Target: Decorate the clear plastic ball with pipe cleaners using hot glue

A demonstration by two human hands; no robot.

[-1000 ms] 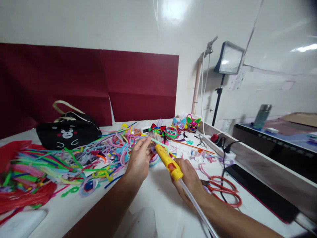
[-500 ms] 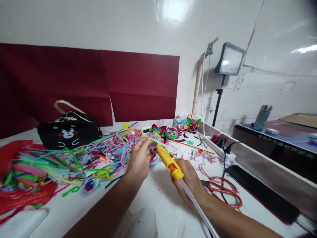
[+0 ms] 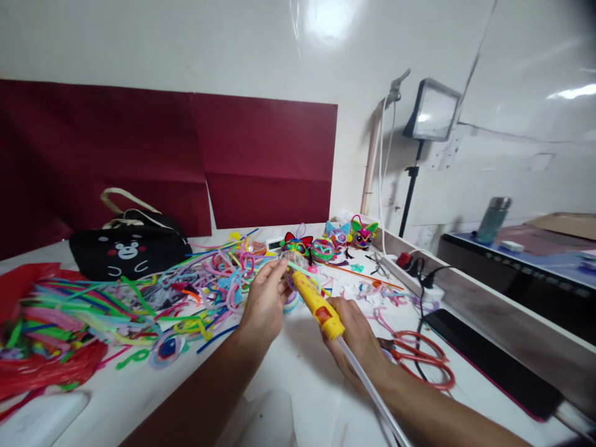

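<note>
Right grip (image 3: 351, 332): closed around the yellow glue gun (image 3: 319, 307), whose far end meets the translucent piece (image 3: 294, 257) at bench centre. Left grip (image 3: 264, 299): pinched on that piece; contact partly hidden. Just beyond: four colourful ornaments (image 3: 323, 249). Left: heaped pipe cleaners (image 3: 105, 310). Right: orange-handled scissors (image 3: 431, 358) near the forearm. White bench (image 3: 305, 372) surface shows between forearms; a raised edge (image 3: 488, 310) bounds the right.
</note>
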